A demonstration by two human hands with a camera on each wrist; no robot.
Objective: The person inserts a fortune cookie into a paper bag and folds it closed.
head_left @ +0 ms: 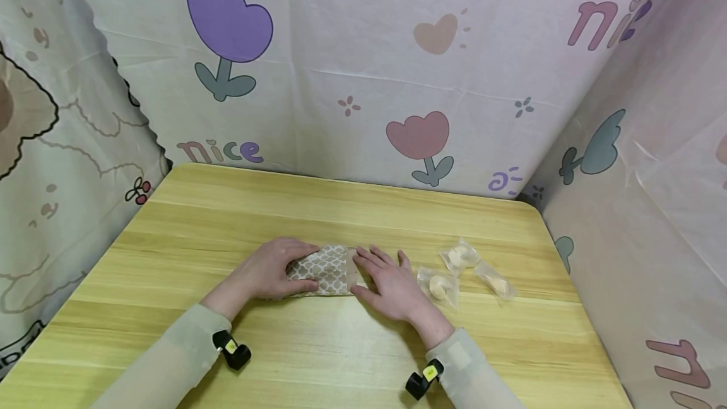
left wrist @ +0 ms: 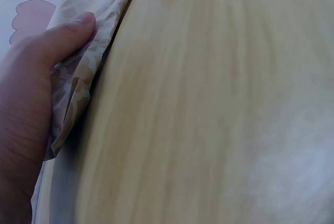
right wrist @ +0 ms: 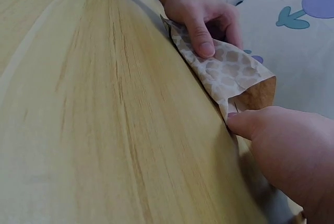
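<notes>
A patterned brown-and-white paper bag (head_left: 332,264) lies on its side on the table, its plain brown inner side (right wrist: 258,93) showing at the right-hand mouth. My left hand (head_left: 278,270) grips the other end, thumb along the near side and fingers round the far side. In the left wrist view the left thumb (left wrist: 73,33) presses on the creased paper. My right hand (head_left: 392,283) touches the mouth with fingers spread and fairly straight. Its thumb (right wrist: 248,122) rests at the near corner of the mouth; the right wrist view hides its other fingers.
Right of the right hand lie three small clear packets with pale contents: a near one (head_left: 438,286), a far one (head_left: 460,255) and an outer one (head_left: 495,279). The wooden table (head_left: 284,358) meets a printed cloth (head_left: 324,131) at the back.
</notes>
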